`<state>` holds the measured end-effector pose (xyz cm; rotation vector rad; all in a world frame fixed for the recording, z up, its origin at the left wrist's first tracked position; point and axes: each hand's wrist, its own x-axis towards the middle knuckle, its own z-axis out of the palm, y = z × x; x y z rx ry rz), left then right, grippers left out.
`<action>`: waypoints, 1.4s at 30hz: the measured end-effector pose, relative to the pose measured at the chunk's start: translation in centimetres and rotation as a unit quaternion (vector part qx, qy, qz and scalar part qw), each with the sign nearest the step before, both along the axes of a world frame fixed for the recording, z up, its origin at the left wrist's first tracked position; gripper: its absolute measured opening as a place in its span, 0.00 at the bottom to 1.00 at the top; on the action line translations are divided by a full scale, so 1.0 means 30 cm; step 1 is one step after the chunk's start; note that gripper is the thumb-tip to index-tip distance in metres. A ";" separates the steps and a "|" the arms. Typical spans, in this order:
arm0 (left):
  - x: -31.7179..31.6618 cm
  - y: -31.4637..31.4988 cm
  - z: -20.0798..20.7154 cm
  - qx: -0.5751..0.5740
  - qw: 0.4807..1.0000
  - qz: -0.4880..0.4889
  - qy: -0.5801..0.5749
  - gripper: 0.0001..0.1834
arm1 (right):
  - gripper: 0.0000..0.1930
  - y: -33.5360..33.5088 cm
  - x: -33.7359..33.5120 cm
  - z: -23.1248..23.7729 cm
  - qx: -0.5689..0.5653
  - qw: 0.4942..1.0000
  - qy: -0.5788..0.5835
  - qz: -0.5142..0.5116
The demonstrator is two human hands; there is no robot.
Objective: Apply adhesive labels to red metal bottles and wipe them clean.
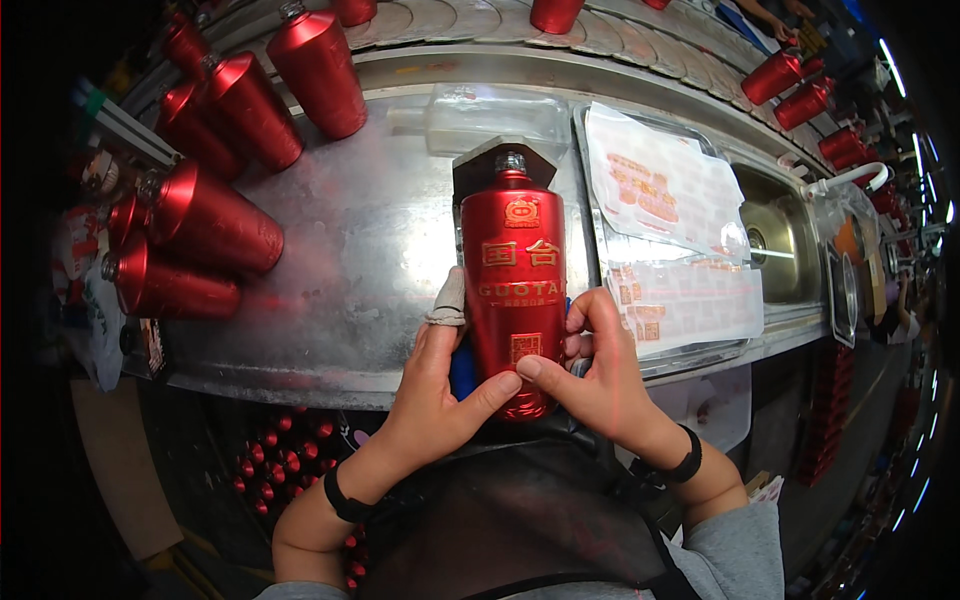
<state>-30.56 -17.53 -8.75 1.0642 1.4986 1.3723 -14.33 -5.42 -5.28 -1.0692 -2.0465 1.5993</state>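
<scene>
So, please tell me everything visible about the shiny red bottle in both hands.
The glossy metallic red bottle has broad shoulders, a short shiny neck pointing away, a body narrowing toward its base, and gold lettering and emblems on its front. The left hand and right hand hold its lower part, thumbs on the front.

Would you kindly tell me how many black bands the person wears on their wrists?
2. The left band circles the wrist of the left hand; the right band circles that of the right hand. Both hands hold the red bottle.
</scene>
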 end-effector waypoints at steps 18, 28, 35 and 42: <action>-0.004 -0.001 -0.003 0.000 1.000 -0.010 -0.016 0.53 | 0.26 -0.010 0.040 0.004 -0.046 0.999 0.012 0.020; -0.006 0.003 -0.007 0.016 1.000 -0.011 0.011 0.52 | 0.30 0.000 0.058 -0.028 -0.059 0.997 0.020 0.040; 0.018 0.025 0.014 -0.023 0.999 0.027 0.031 0.53 | 0.29 -0.002 0.026 -0.020 -0.128 0.991 0.037 -0.025; 0.010 0.020 0.021 -0.012 0.999 0.020 0.044 0.53 | 0.27 0.014 -0.023 0.019 0.044 0.998 -0.030 -0.016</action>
